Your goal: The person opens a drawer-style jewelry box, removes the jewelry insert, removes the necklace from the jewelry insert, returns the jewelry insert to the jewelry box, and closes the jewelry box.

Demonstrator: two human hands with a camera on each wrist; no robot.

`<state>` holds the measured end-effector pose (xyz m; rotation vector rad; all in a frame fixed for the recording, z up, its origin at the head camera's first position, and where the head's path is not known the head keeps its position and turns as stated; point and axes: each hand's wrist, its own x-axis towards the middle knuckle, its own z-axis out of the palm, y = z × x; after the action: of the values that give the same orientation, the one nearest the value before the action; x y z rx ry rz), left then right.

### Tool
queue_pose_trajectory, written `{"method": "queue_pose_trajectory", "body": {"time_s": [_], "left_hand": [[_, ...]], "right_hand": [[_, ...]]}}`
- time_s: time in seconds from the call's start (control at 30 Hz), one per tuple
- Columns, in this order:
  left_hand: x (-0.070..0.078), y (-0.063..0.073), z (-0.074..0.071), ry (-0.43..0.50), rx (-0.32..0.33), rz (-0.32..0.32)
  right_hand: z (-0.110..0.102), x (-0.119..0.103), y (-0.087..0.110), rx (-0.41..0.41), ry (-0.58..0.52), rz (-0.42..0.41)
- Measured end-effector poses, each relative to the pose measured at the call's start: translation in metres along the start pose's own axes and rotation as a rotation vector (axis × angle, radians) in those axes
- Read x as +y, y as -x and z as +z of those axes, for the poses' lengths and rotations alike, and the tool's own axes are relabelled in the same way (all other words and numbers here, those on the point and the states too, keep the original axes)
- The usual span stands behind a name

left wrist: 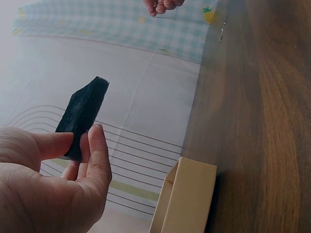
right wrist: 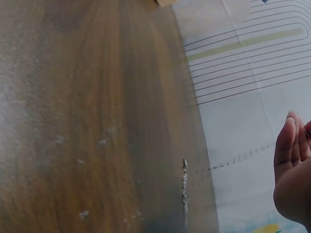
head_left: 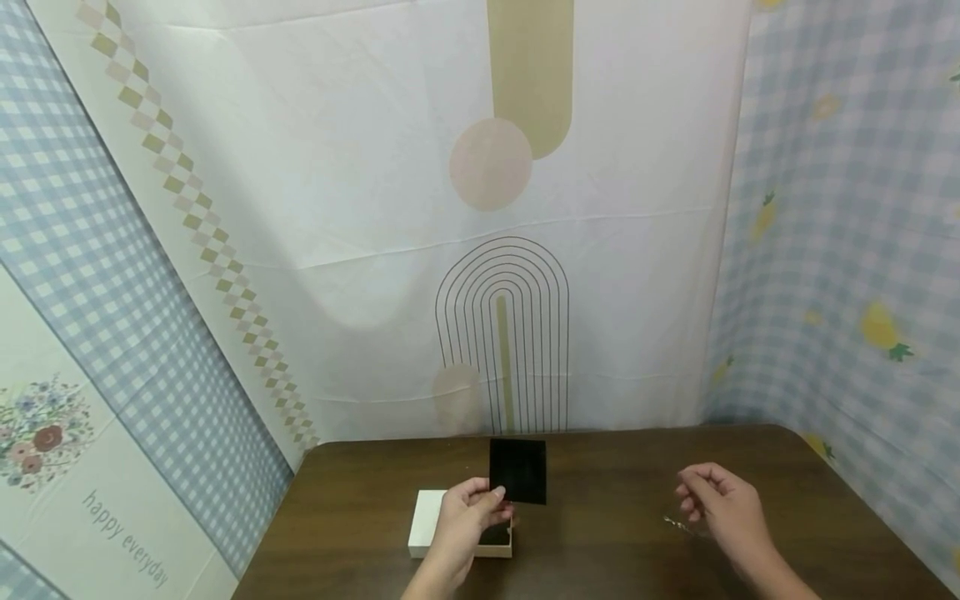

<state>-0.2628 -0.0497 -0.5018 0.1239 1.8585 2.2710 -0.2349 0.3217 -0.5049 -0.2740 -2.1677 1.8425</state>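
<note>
My left hand (head_left: pixel 468 521) pinches a black square foam pad (head_left: pixel 519 472) by its lower left corner, thumb on one side and fingers on the other. Seen from the left wrist, the pad (left wrist: pixel 85 114) is thick and tilted. Behind and below this hand sits a small pale box (head_left: pixel 426 523), partly hidden by it, with something black inside. Off to the right, my right hand (head_left: pixel 723 508) pinches a thin, fine chain (right wrist: pixel 238 158) that runs down from the fingertips. A silvery length of chain (right wrist: pixel 184 187) shows over the dark tabletop.
The brown wooden table (head_left: pixel 600 517) ends at its back edge against a hanging white printed cloth (head_left: pixel 637 317). Blue checked cloths hang on the left (head_left: pixel 172 333) and right (head_left: pixel 832 250). Small pale specks (right wrist: pixel 83 213) dot the tabletop.
</note>
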Motion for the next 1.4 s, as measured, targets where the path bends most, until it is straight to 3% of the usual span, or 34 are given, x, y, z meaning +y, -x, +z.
{"method": "queue_pose_trajectory", "body": {"time_s": [0.53, 0.97, 1.1, 1.4], "left_hand": [[0.005, -0.001, -0.001, 0.014, 0.016, 0.020], [0.000, -0.001, -0.003, 0.029, 0.001, 0.048], [-0.001, -0.001, -0.004, 0.032, 0.010, 0.030], [-0.002, 0.000, -0.007, 0.028, 0.023, -0.007]], "right_hand": [[-0.012, -0.031, -0.017, 0.058, 0.084, -0.125], [-0.023, -0.071, -0.034, 0.117, 0.045, -0.285], [-0.027, -0.079, -0.040, 0.117, 0.026, -0.294], [-0.032, -0.080, -0.046, 0.154, 0.096, -0.276]]}}
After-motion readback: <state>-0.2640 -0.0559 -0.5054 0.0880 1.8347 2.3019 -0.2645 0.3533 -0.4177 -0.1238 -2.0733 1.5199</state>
